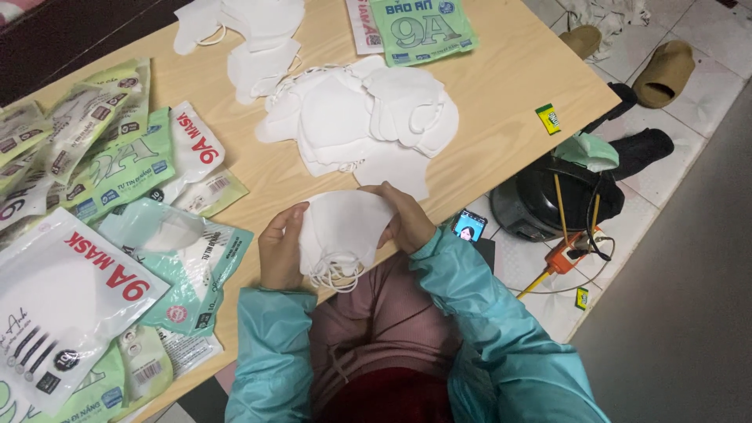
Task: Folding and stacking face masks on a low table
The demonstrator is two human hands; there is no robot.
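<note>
Both my hands hold a small stack of white face masks [345,227] at the near edge of the wooden table [501,86]. My left hand [280,249] grips the stack's left side and my right hand [403,219] grips its right side. The ear loops hang down below the stack. Just beyond my hands lies a loose pile of white masks [368,117]. Another small heap of masks [251,39] lies farther back. Both sleeves are teal.
Many green and white flat mask packets [117,235] cover the table's left side, and two more packets [415,27] lie at the far edge. On the tiled floor to the right are a black cooker [548,200], a phone [469,225], an orange power strip [565,257] and slippers [662,74].
</note>
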